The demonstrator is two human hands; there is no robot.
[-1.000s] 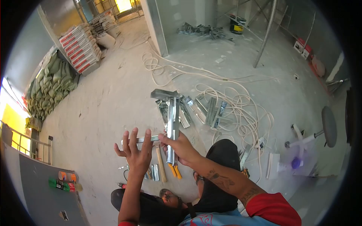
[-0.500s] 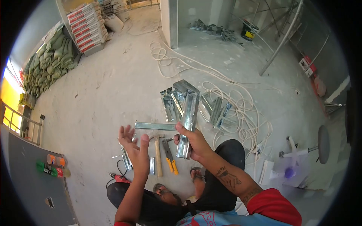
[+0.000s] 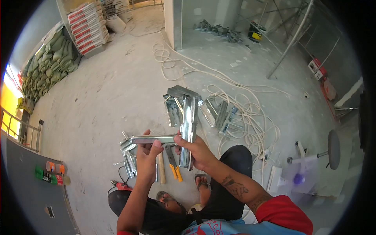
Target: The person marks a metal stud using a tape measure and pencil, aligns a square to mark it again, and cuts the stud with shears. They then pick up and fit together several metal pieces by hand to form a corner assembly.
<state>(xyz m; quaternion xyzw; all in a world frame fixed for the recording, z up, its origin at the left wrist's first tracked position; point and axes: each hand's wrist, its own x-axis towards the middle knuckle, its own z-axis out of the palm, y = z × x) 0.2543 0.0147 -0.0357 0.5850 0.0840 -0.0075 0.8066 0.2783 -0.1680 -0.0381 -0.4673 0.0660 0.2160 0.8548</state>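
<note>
My right hand (image 3: 197, 150) is wrapped round a long metal channel piece (image 3: 189, 121), which stands out away from me. A metal strip (image 3: 156, 138) runs sideways from it, with its right end at my right thumb. My left hand (image 3: 148, 156) pinches this strip near its middle, thumb on the near side. Below them on the floor lie a hammer (image 3: 161, 168), partly hidden by the left hand, and snips with yellow handles (image 3: 175, 171). More metal pieces (image 3: 129, 162) lie left of the hammer.
Beyond my hands are bent metal pieces (image 3: 221, 115) and a coiled white cable (image 3: 254, 117). A red power tool (image 3: 122, 185) lies by my left knee. Green sandbags (image 3: 49, 68) and stacked bags (image 3: 88, 29) stand at the back left, a scaffold pole (image 3: 291, 41) at the right.
My left hand has closed on the sideways strip, where before it was open beside it. The channel piece in my right hand has shifted slightly left and turned.
</note>
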